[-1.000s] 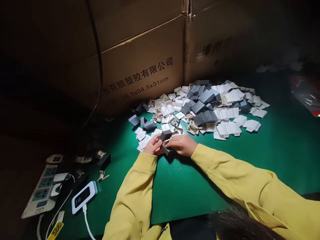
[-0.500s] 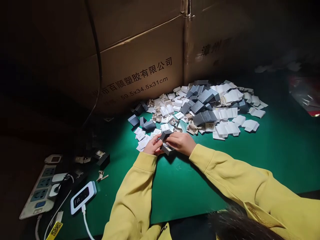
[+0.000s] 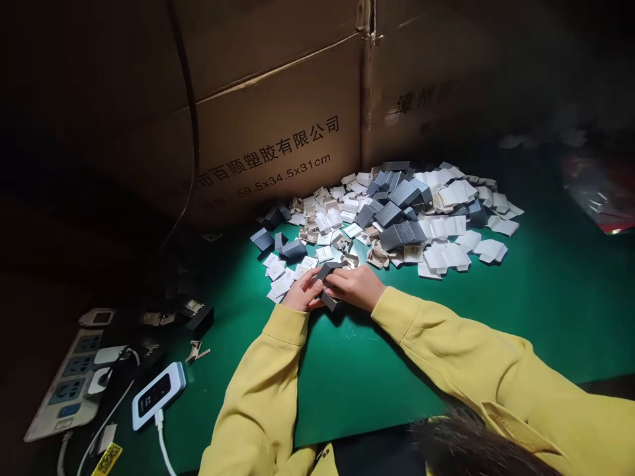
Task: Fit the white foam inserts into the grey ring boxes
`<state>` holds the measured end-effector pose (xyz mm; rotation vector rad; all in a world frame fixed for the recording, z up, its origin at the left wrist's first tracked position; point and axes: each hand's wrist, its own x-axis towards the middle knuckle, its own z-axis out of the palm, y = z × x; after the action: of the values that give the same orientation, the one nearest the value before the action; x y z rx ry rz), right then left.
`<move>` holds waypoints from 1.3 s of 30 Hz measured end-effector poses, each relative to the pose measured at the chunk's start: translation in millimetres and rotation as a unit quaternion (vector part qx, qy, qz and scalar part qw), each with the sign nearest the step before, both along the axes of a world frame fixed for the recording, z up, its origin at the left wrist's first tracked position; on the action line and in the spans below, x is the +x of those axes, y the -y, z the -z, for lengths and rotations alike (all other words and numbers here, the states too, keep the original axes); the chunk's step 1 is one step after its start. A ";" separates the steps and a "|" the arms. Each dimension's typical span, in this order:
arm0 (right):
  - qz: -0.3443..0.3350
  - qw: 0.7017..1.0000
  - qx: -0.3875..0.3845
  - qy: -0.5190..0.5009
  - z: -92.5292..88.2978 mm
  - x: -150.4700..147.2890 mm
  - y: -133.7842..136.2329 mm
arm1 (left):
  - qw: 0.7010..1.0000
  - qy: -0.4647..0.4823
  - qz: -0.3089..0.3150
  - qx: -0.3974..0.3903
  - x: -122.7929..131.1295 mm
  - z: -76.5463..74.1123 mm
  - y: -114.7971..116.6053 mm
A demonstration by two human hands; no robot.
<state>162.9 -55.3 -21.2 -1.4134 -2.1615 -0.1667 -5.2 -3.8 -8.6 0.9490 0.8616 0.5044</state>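
A small dark grey box [image 3: 327,270] sits between my two hands over the green mat [image 3: 357,370]. My left hand [image 3: 303,293] is closed on its left side, and my right hand [image 3: 356,286] is closed over its right side with the fingers wrapped round it. Both arms wear yellow sleeves. Just beyond the hands lies a heap of grey boxes [image 3: 397,211] mixed with flat white cards [image 3: 446,238] and beige inserts [image 3: 317,225].
Large cardboard cartons [image 3: 278,119] stand behind the heap. At the left lie a power strip [image 3: 69,383], a small white device with a cable [image 3: 157,395] and a dark box [image 3: 198,316]. A red-and-clear bag [image 3: 600,192] lies at the far right.
My hands have drawn closer together round the grey box, the right fingers covering more of it. The view has shifted slightly.
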 end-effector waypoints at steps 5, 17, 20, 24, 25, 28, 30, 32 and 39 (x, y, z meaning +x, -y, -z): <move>-0.014 0.999 -0.026 -0.015 4.0 -1.6 -1.2 | 1.000 -0.009 0.020 -0.010 -1.5 0.6 -1.3; 0.015 0.997 -0.062 -0.033 2.7 -4.0 -2.4 | 1.000 -0.014 0.023 -0.009 -3.3 4.7 -3.9; 0.025 0.998 -0.061 -0.006 0.0 -5.4 -2.3 | 1.000 -0.011 0.017 -0.007 -3.2 3.8 -3.8; 0.027 0.998 -0.049 0.031 -3.0 -9.1 -3.8 | 0.999 0.026 0.031 -0.026 -5.7 3.6 -6.8; 0.024 0.998 -0.046 0.036 -3.3 -10.0 -4.4 | 0.998 0.039 0.037 -0.035 -6.7 4.1 -8.1; 0.015 0.999 -0.029 0.035 -2.9 -12.1 -5.6 | 0.995 0.068 0.048 -0.056 -9.6 6.7 -12.1; 0.016 1.000 -0.015 0.020 -2.0 -12.9 -5.5 | 0.993 0.087 0.045 -0.062 -10.8 9.0 -14.2; 0.016 1.000 -0.009 0.008 -1.1 -13.4 -4.8 | 0.991 0.107 0.039 -0.068 -11.5 11.6 -16.1; 0.031 0.999 -0.017 -0.035 0.8 -13.0 -3.8 | 0.991 0.103 0.027 -0.087 -11.2 15.6 -20.0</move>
<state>149.9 -51.5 -22.0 -1.4830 -2.0744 -0.1022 -16.5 16.2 -24.2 0.7450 0.6797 0.4639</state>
